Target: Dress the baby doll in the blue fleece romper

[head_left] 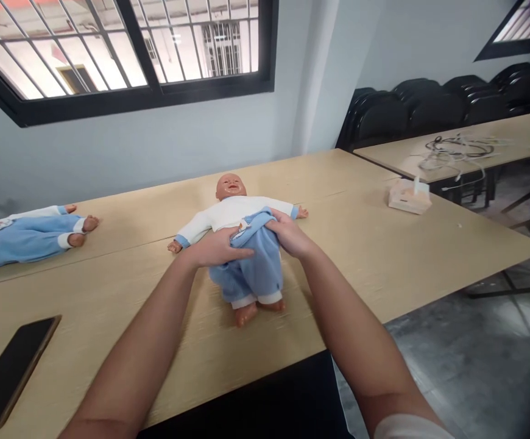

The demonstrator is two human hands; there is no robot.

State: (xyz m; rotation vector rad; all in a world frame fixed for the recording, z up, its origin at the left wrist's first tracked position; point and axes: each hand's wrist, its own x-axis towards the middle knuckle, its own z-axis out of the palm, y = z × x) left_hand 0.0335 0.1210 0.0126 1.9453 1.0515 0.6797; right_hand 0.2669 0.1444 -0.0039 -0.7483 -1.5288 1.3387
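A baby doll [231,186] lies face up on the wooden table, its head toward the wall and its arms spread. It wears a white top [231,210] with blue cuffs and blue trousers [260,268] with white cuffs, and its bare feet point toward me. At the left side of the waist, my left hand [219,247] grips the bunched blue cloth, its thumb lying across the front. My right hand [289,233] pinches the raised upper edge of the trousers at the right side.
Another doll [22,238] in blue trousers lies at the left. A dark phone [13,372] rests at the near left. Toward the right are a tissue box [410,195], tangled cables [457,149] and stacked black chairs [424,110]. A barred window [155,91] is above the table.
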